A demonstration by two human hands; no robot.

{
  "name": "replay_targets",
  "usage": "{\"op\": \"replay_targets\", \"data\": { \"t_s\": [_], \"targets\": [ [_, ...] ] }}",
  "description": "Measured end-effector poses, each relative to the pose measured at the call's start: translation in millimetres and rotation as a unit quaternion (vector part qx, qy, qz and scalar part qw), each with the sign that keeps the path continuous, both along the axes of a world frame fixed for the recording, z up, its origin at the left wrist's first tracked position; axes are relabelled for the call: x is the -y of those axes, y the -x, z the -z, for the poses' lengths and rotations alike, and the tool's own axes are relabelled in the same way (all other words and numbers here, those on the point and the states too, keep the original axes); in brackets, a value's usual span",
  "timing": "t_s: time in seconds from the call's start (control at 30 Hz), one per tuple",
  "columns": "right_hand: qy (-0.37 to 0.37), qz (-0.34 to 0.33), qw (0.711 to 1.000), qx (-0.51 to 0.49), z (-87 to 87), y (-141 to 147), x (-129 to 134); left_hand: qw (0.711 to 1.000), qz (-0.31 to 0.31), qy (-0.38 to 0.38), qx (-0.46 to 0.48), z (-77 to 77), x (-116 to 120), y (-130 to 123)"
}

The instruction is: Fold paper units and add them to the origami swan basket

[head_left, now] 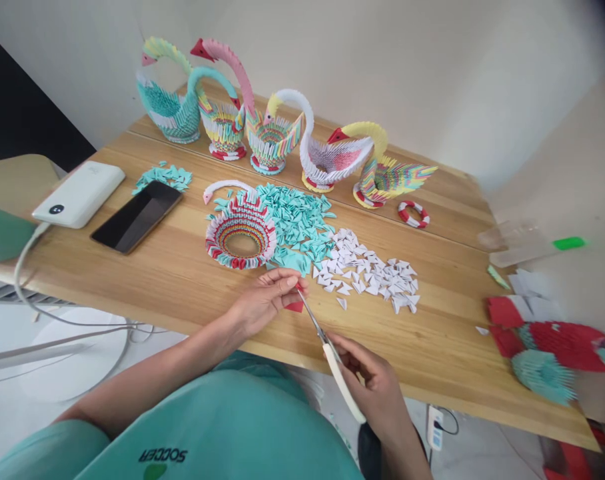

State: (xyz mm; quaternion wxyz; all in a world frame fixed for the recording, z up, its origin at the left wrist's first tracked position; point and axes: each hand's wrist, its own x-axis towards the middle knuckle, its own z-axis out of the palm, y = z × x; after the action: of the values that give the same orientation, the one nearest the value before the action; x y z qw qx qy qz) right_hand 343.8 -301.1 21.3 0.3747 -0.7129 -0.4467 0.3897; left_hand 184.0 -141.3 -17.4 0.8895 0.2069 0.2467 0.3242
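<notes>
My left hand (pixel 270 297) pinches a small red paper piece (pixel 299 287) between thumb and fingers, near the table's front edge. In my right hand (pixel 370 377) are white-handled scissors (pixel 340 380), their blade tips meeting the red piece. A red paper sheet (pixel 295 307) shows partly beneath my left fingers. Just beyond stands a striped red, white and teal folded-paper bowl (pixel 240 230) with a white curved neck (pixel 230 185). Beside it spread heaps of teal paper triangles (pixel 297 217) and white paper triangles (pixel 370 270).
Several finished paper swans (pixel 272 137) line the back of the table, with a red-and-white ring (pixel 413 214) at their right. A phone (pixel 137 217) and a white power bank (pixel 80 193) with a cable lie left. Red and teal paper pieces (pixel 557 343) sit far right.
</notes>
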Motion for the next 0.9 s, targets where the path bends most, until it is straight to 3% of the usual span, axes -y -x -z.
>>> {"op": "replay_targets", "data": {
  "t_s": [0.13,0.27,0.4,0.47,0.63,0.7,0.77,0.8,0.83,0.9],
  "targets": [
    [-0.008,-0.002,1.000,0.024,-1.8,0,0,1.000,0.003,-0.003,0.002,0.2,0,0],
    [-0.034,-0.041,0.992,0.114,-4.4,0,0,1.000,-0.001,-0.004,-0.002,0.3,0,-1],
    [-0.127,-0.090,0.952,0.263,-3.5,2,-1,1.000,-0.013,-0.010,-0.008,0.4,0,-2],
    [-0.144,-0.094,0.943,0.285,-2.5,4,-3,1.000,-0.018,-0.012,-0.009,0.2,1,-3],
    [-0.044,-0.060,0.992,0.106,-3.2,12,-2,1.000,-0.017,-0.007,-0.017,-0.8,2,-3],
    [-0.011,-0.069,0.996,0.047,-5.4,8,4,1.000,-0.022,-0.001,-0.017,-0.6,2,-3],
    [-0.021,-0.072,0.995,0.060,-8.3,-6,11,1.000,-0.026,0.001,-0.008,-0.2,1,-3],
    [-0.034,-0.062,0.993,0.092,-9.6,-18,15,1.000,-0.026,0.001,-0.003,0.0,1,-3],
    [-0.053,-0.004,0.988,0.148,-10.4,-32,19,1.000,-0.025,0.001,0.001,0.2,1,-3],
    [-0.053,0.124,0.947,0.292,-9.3,-67,23,1.000,-0.018,0.003,0.004,0.4,1,-3]
  ]
}}
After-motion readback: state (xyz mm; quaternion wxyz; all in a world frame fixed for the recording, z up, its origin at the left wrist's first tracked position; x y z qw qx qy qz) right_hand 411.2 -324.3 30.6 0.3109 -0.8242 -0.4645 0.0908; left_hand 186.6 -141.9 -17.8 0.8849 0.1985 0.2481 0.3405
